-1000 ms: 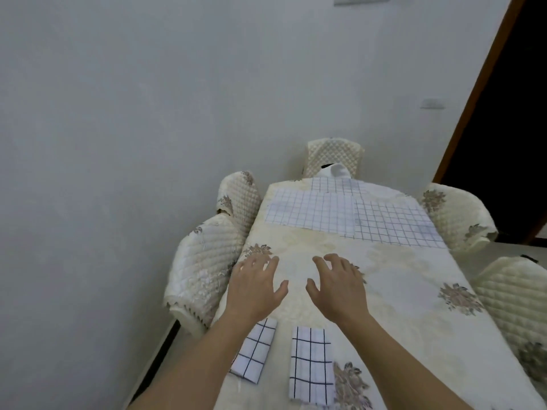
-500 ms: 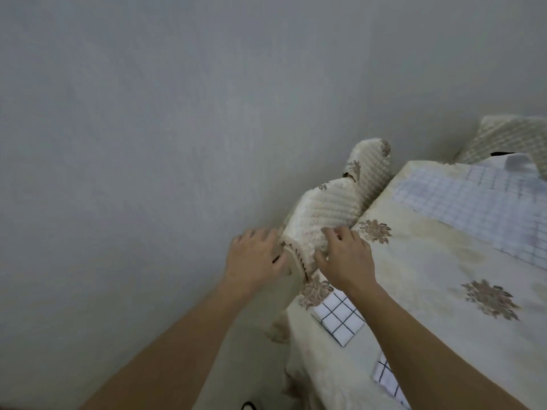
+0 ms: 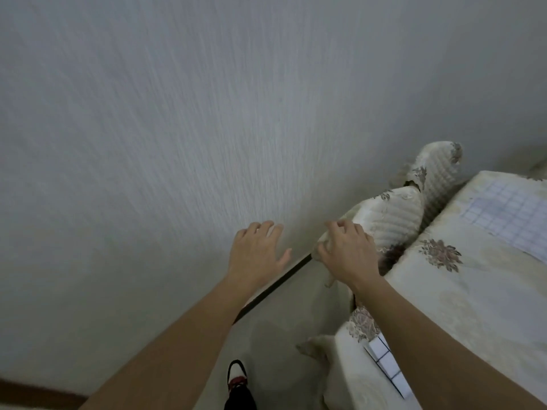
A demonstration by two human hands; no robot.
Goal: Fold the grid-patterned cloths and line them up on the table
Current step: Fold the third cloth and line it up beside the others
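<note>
Your right hand (image 3: 346,253) grips the quilted chair (image 3: 390,220) top, just beside the table (image 3: 473,306) edge; your left hand (image 3: 257,253) hangs spread and empty near the wall (image 3: 177,143). A folded grid cloth (image 3: 387,365) lies at the table's near corner, under your forearm.

Wall (image 3: 207,128): pale grey-white with a fine vertical texture. It fills most of the view and is smeared by motion blur

Dark skirting strip (image 3: 275,287): runs diagonally along the foot of the wall. A brown stretch of skirting (image 3: 35,393) shows at lower left

Floor (image 3: 284,329): pale and matt, with a soft shadow on it

Two chairs in a row close to the wall, both in cream quilted covers with brown floral motifs: nearer chair cover (image 3: 390,214), farther chair cover (image 3: 438,167) just behind it. Cannot tell whether the two touch

Shoe (image 3: 236,377): on the floor near the bottom edge, black with red and white parts. A dark trouser leg (image 3: 239,400) sits at the very bottom of the frame
</note>
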